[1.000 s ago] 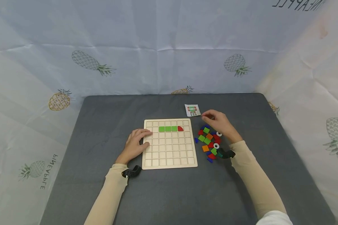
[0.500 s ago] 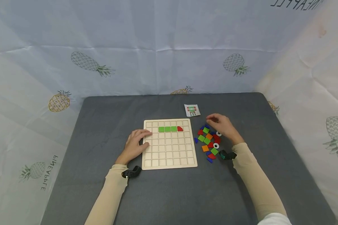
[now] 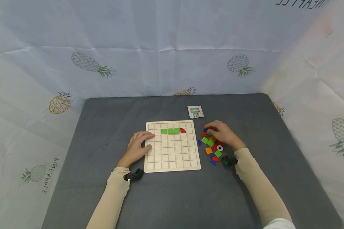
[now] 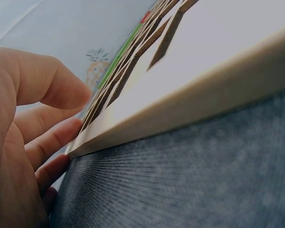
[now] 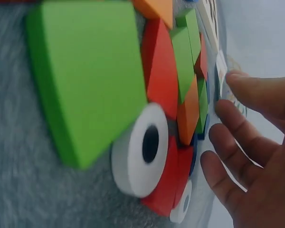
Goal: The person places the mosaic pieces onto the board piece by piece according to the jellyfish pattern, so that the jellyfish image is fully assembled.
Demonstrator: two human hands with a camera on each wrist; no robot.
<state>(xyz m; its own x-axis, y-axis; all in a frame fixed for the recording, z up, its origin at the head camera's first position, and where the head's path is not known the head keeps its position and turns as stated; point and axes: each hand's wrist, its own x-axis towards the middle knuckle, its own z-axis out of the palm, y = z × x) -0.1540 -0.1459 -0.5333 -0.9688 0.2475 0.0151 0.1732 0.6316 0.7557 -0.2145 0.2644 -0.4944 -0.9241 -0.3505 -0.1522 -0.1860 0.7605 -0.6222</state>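
My left hand [image 3: 136,149] rests at the left edge of a wooden grid board [image 3: 172,159], its fingers over the rim. Seen from the left wrist, the thumb and fingertips lie along the board's corner side. One row of the board holds three green square tiles [image 3: 170,131] and a red quarter-round tile [image 3: 183,130]. My right hand [image 3: 224,133] hovers at the far end of a pile of loose coloured tiles [image 3: 208,150], partly covering it. From the right wrist, its thumb and fingers stand apart with nothing between them, beside green, red and orange tiles.
A small printed card [image 3: 195,112] lies beyond the board's far right corner. A white tile with a black dot [image 5: 149,145] sits next to a large green tile [image 5: 90,71] in the pile. The grey tabletop [image 3: 166,200] has a pineapple-print cloth behind it.
My right hand first drew back rightward from near the card, then came down and left over the far end of the pile. The left hand and the board have stayed put.
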